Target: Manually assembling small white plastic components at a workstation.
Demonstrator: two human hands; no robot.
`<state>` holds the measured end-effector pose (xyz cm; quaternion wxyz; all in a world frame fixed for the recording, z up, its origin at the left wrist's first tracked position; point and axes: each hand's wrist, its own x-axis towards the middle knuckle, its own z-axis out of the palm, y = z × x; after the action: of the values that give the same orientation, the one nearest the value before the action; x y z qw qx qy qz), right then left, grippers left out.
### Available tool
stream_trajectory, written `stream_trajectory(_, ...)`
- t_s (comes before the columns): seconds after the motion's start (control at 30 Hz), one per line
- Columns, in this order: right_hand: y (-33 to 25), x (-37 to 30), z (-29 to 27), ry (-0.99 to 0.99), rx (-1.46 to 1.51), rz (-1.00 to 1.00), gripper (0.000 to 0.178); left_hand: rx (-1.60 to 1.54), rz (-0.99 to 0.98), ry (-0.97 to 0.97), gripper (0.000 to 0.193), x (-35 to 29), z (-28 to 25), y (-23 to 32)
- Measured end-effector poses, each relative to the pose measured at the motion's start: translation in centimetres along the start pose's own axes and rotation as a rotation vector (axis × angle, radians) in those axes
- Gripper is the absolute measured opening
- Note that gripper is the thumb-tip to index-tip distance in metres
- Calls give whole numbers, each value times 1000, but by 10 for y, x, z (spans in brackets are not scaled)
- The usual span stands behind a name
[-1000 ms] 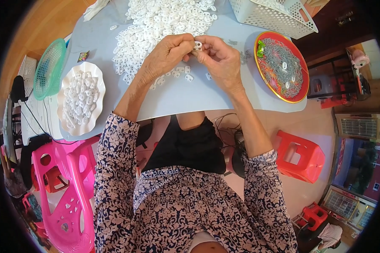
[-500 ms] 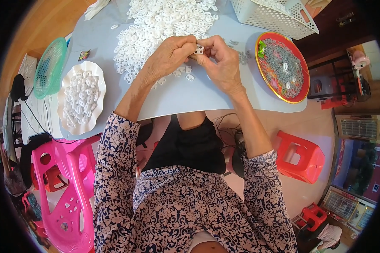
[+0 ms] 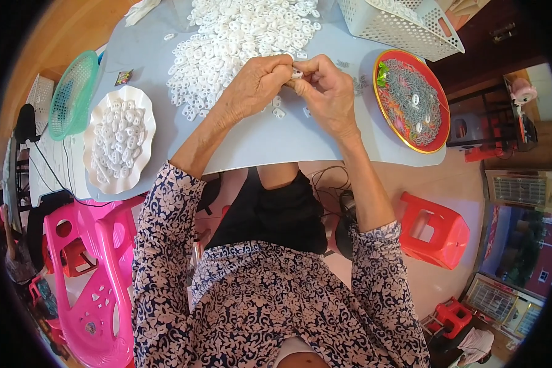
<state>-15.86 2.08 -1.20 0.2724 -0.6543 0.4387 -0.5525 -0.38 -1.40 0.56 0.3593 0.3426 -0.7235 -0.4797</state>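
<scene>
Both my hands meet over the near side of a large heap of small white oval plastic pieces (image 3: 239,46). Between their fingertips is one white plastic piece with holes (image 3: 297,73), mostly hidden by the fingers. My left hand (image 3: 259,84) is closed, thumb and curled fingers pinching at the piece's left side. From the right, my right hand (image 3: 329,95) pinches the same piece between thumb and bent fingers. Whether something smaller is also in the fingers, I cannot tell. A few loose white pieces lie on the grey table (image 3: 251,147) under the hands.
At the left stands a scalloped white dish (image 3: 124,184) of white pieces, beside a green mesh basket (image 3: 73,98). A gold-rimmed red tray (image 3: 443,92) of small grey metal parts sits at the right. Behind it is a perforated white basket (image 3: 405,37). A pink chair (image 3: 95,306) and red stool (image 3: 438,230) flank me.
Both hands have shifted slightly to the right with the white piece. The piece is turned, and less of its holed face shows between the fingers.
</scene>
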Motion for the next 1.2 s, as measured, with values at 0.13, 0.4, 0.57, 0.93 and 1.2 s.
stream_trajectory(0.13,-2,-1,-5,-1,-39,23,16,-22,-34,-30,23,-1,3,2)
stream_trajectory(0.4,-1,6,-4,27,337,131,13,-136,32,34,26,3,5,0)
stream_trajectory(0.57,-4,37,-18,105,83,88,13,-239,107,312,25,4,-6,-4)
stream_trajectory(0.93,0,137,-136,3,-1164,-318,16,-516,-12,466,34,10,-24,3)
stream_trajectory(1.2,-7,67,-67,-326,-753,-179,9,-442,-47,386,36,9,-15,5)
